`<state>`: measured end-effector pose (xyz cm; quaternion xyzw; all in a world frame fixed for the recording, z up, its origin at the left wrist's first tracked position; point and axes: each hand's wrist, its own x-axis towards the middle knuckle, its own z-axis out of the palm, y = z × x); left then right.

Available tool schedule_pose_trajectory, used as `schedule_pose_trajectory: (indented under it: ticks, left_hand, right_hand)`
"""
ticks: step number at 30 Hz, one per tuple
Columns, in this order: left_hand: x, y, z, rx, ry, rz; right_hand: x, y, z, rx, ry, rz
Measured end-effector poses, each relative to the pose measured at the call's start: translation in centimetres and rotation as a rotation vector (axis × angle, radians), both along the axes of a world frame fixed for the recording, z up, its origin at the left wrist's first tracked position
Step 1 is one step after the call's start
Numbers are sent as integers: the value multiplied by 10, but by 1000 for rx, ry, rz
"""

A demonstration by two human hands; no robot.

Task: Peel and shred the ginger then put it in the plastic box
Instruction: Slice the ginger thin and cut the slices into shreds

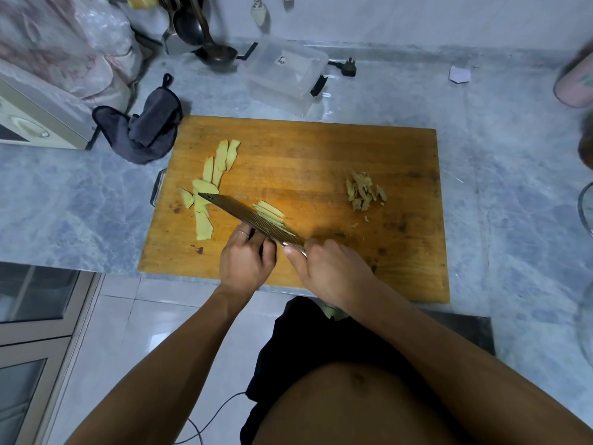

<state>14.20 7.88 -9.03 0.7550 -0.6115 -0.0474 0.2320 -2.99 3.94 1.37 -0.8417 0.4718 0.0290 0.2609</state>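
Observation:
A wooden cutting board (321,149) lies on the marble counter. Pale peeled ginger slices (211,175) spread in a line along its left side. A small pile of brownish ginger peel (364,191) sits at the right. My right hand (333,271) grips the handle of a cleaver (253,218), whose blade angles left over the slices. Thin ginger strips (269,211) lie just beyond the blade. My left hand (245,258) rests curled against the near side of the blade; whatever lies under its fingers is hidden. The clear plastic box (285,77) stands behind the board.
A dark grey cloth (147,130) lies left of the board beside a white appliance (38,120). A ladle and utensil holder (199,36) stand at the back. A black plug (348,68) lies by the box. A pink object (574,85) is at the right edge.

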Motion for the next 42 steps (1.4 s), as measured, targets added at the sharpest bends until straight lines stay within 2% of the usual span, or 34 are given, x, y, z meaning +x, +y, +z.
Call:
schedule_pose_trajectory:
  ticks: [14,28,42]
  left_hand:
    - [-3,2,4,1,-15,4]
    - [-2,2,0,0,-16,13]
    - [-5,2,6,-14,-32,20]
  right_hand:
    - [7,-6,-4,-26,22,29]
    - [12,-6,-8,49,-10,-5]
    - [1,0,-1,-20,-12,31]
